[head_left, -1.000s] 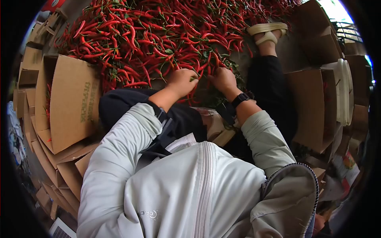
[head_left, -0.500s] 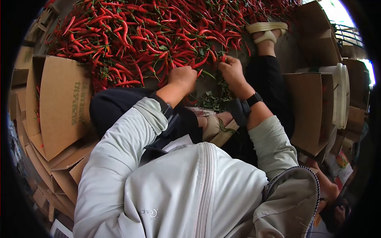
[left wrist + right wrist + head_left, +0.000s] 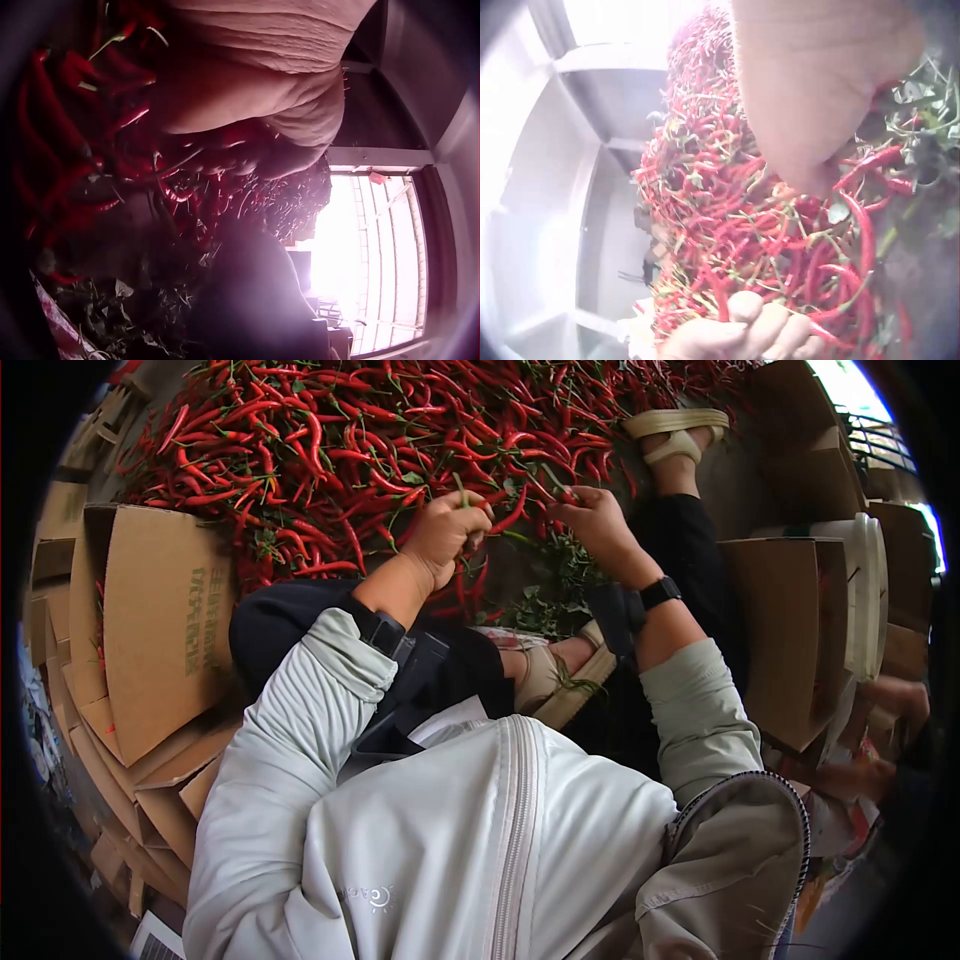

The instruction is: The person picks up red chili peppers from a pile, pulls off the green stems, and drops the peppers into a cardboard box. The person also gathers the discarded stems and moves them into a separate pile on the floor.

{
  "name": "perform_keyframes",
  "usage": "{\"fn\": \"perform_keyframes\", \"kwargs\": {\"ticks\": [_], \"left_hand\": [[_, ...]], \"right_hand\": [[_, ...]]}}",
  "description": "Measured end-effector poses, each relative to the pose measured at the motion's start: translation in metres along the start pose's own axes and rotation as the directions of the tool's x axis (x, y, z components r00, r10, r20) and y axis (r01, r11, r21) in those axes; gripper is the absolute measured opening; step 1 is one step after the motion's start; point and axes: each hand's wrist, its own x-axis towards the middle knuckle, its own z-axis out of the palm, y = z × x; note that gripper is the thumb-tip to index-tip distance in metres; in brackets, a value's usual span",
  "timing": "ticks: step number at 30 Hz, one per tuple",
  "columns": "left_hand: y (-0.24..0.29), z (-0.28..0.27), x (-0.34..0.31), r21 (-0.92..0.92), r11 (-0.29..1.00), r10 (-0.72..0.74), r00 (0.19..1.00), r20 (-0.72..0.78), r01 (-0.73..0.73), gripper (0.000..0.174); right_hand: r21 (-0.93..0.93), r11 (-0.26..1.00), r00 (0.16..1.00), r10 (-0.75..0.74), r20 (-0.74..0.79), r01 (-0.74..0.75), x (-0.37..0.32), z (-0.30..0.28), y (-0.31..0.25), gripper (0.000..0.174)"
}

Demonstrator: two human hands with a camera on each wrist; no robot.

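Observation:
A heap of red chili peppers [image 3: 370,440] with green stems spreads over the floor in front of the person. My left hand [image 3: 440,538] is at the heap's near edge, fingers curled; a green stem pokes up past it. In the right wrist view that left hand [image 3: 754,330] grips a red chili pepper [image 3: 716,291] standing up from its fist. To the right, my right hand [image 3: 603,532] pinches a chili pepper at its fingertips, with a bit of red and green showing there. Its palm [image 3: 810,82] hides the fingertips in the right wrist view.
Green leaves and stems [image 3: 545,605] lie beneath the hands, by a sandaled foot [image 3: 545,675]. Cardboard boxes stand left [image 3: 165,625] and right [image 3: 775,630], with white buckets [image 3: 865,600] behind the right one. Another person's blurred arm [image 3: 890,705] shows at the far right.
Both hands have moved forward toward the heap and a little apart. The left hand has turned, its thumb side now showing. The other person's arm has shifted at the right edge.

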Motion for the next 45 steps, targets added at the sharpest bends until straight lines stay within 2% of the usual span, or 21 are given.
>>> {"fn": "perform_keyframes", "kwargs": {"ticks": [3,5,7,8,9,10,11,12,14,19,24,27,29,31,32,34,35,37,41,42,45], "left_hand": [[-0.001,-0.002,0.003,-0.177,0.984,-0.008,1.0,0.006,0.009,0.01],[-0.004,-0.001,0.001,-0.164,0.986,0.012,1.0,-0.023,-0.015,0.009],[-0.01,0.001,0.003,0.05,0.993,0.114,0.987,-0.11,-0.109,0.012],[-0.013,0.0,0.005,0.05,0.993,0.115,0.987,-0.111,-0.11,0.012],[-0.018,-0.003,0.009,0.489,0.851,0.262,0.962,-0.078,-0.192,0.017],[-0.023,-0.005,0.011,0.823,0.522,0.374,0.927,0.015,-0.225,0.023],[-0.028,-0.007,0.014,0.824,0.522,0.374,0.927,0.012,-0.221,0.023],[-0.031,-0.006,0.016,0.897,0.368,0.43,0.9,0.068,-0.244,0.024],[-0.035,-0.006,0.019,0.962,0.177,0.385,0.915,0.125,-0.206,0.029],[-0.03,0.003,0.012,0.987,-0.106,0.186,0.973,0.137,-0.118,0.027],[-0.026,0.004,0.014,0.973,-0.228,0.111,0.991,0.07,-0.043,0.022],[-0.016,0.005,0.005,0.975,-0.219,-0.001,1.0,-0.03,0.029,0.02],[-0.005,0.008,-0.004,0.981,-0.184,-0.026,0.997,-0.07,0.064,0.022],[0.004,0.01,-0.012,0.993,0.044,-0.022,0.994,-0.107,0.107,0.017],[0.007,0.01,-0.016,0.994,0.038,-0.022,0.994,-0.106,0.107,0.017],[0.013,0.005,-0.023,0.763,0.644,-0.018,0.999,-0.042,0.043,0.013],[0.013,0.002,-0.025,0.767,0.641,-0.019,0.999,-0.042,0.044,0.013],[0.013,-0.001,-0.027,0.303,0.952,-0.042,0.999,0.013,0.036,0.021],[0.014,0.002,-0.034,0.084,0.994,-0.067,0.998,0.013,0.066,0.03],[0.008,-0.005,-0.031,0.137,0.988,-0.074,0.997,0.013,0.071,0.05],[-0.005,-0.011,-0.03,0.249,0.968,-0.062,0.996,0.057,0.046,0.046]], "right_hand": [[0.333,0.933,0.989,0.149,-0.012,-0.136,-0.022,-0.024,-0.017,0.009],[0.352,0.936,1.0,0.02,-0.012,-0.015,-0.022,-0.031,-0.008,0.006],[0.63,0.776,0.992,0.105,-0.069,-0.038,-0.032,-0.033,-0.025,0.005],[0.566,0.825,0.993,0.076,-0.088,-0.013,-0.022,-0.036,-0.01,0.011],[0.565,0.825,0.993,0.075,-0.087,-0.013,-0.008,-0.037,0.003,0.011],[0.079,0.996,0.983,-0.037,-0.179,0.052,0.005,-0.036,0.013,0.015],[-0.429,0.9,0.962,-0.182,-0.202,0.08,0.016,-0.034,0.023,0.019],[-0.426,0.901,0.963,-0.183,-0.198,0.084,0.022,-0.028,0.025,0.019],[-0.794,0.572,0.958,-0.282,0.046,0.207,0.033,-0.014,0.03,0.024],[-0.805,0.578,0.98,-0.197,0.026,0.137,0.026,-0.002,0.025,0.023],[-0.67,0.698,0.916,-0.396,-0.069,0.251,0.009,-0.027,0.016,0.027],[-0.472,0.876,0.985,-0.153,-0.081,0.097,-0.001,-0.045,0.001,0.03],[-0.376,0.921,0.982,-0.153,-0.106,0.103,-0.012,-0.049,-0.006,0.024],[0.112,0.993,0.992,0.06,-0.108,-0.048,-0.014,-0.053,0.003,0.016],[0.117,0.992,0.992,0.06,-0.11,-0.047,-0.016,-0.052,0.009,0.016],[0.23,0.971,0.98,0.111,-0.165,-0.071,-0.02,-0.048,0.015,0.01],[0.235,0.969,0.98,0.112,-0.165,-0.071,-0.021,-0.047,0.017,0.01],[0.351,0.933,0.987,0.126,-0.099,-0.084,-0.024,-0.043,0.017,0.012],[0.346,0.938,0.984,0.078,-0.162,-0.017,-0.043,-0.042,-0.011,0.012],[0.395,0.919,0.986,0.071,-0.153,-0.005,-0.051,-0.04,-0.018,0.013],[0.387,0.922,0.992,0.049,-0.115,-0.001,-0.078,-0.048,-0.035,0.014]]}}
